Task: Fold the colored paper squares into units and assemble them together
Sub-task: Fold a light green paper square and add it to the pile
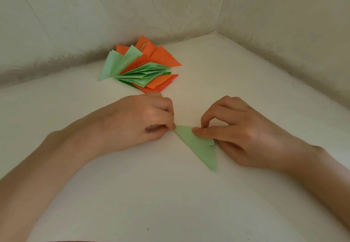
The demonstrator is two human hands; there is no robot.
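Note:
A light green paper piece [202, 148], folded into a long narrow triangle, lies flat on the white surface with its sharp tip pointing toward me. My left hand [140, 120] pinches its far left corner between thumb and fingers. My right hand [240, 130] presses a fingertip and thumb onto the folded flap near the top middle. Behind them a pile of folded units [141, 71] in light green and orange is fanned out near the wall.
The white surface [170, 203] runs into a corner formed by two pale patterned walls [170, 4] at the back and right. The pile sits close to the back wall, left of the corner.

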